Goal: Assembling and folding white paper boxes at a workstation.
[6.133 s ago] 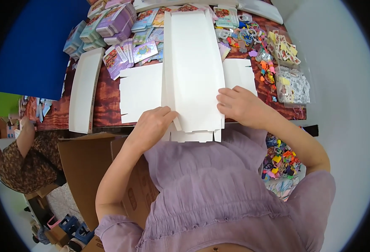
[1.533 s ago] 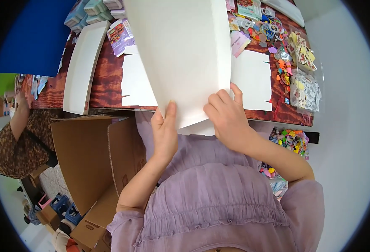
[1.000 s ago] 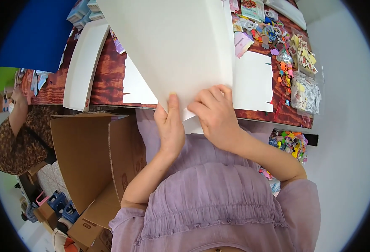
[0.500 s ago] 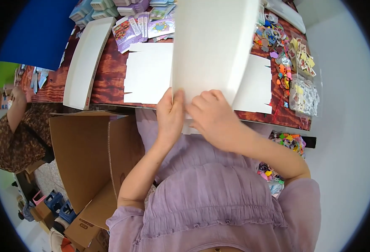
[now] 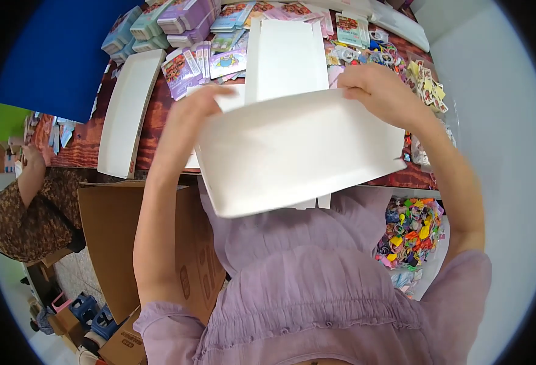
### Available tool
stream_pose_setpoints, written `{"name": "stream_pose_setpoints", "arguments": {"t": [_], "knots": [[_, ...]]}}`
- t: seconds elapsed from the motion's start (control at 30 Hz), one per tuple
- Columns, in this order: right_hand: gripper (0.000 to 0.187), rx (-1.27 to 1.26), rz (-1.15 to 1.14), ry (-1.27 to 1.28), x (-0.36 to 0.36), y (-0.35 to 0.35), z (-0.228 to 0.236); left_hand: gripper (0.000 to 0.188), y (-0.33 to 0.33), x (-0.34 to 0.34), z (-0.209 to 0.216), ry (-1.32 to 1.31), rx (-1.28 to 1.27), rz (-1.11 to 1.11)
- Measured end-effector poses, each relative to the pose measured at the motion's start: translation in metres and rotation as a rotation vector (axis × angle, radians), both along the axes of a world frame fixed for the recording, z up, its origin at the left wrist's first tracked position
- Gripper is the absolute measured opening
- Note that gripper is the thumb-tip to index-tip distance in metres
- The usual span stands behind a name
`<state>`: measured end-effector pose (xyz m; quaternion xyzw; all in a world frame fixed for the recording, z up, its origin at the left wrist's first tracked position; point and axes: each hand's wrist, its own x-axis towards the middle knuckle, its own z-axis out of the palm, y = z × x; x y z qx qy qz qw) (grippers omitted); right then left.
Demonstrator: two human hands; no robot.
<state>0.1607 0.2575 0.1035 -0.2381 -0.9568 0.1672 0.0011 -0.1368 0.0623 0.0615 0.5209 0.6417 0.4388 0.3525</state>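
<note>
A white cardboard tray, partly folded, is held tilted across the front edge of the table. Its left end has a folded-up wall, while its right end shows loose, notched flaps. My right hand is closed on the tray's far edge, toward the right. At the far left corner my left hand, slightly blurred, is bent round the edge. Behind the tray, another white cardboard piece lies on the table, with part of a flat white sheet beside it.
A finished-looking white tray lies at left. Stacked card packs and loose packets fill the back. Small colourful trinkets lie at right; a tub of them stands below. An open brown carton stands left, near another person.
The tray has turned from upright lengthwise to crosswise and come lower. My hands have moved apart, from its near end to its two far corners.
</note>
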Motion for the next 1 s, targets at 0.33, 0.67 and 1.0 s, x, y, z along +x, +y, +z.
{"name": "stream_pose_setpoints", "arguments": {"t": [0.33,0.67,1.0], "knots": [[0.012,-0.426,-0.354,0.250,0.026,0.011,-0.052,0.057,-0.024,0.075,-0.048,-0.310,0.382,0.629],[0.022,-0.707,-0.665,0.427,0.007,0.005,-0.093,0.053,-0.048,0.100,-0.068,-0.046,0.157,0.144],[0.048,0.044,-0.070,0.134,0.044,-0.068,-0.086,0.049,-0.058,0.066,-0.065,0.864,0.336,-0.333]]}}
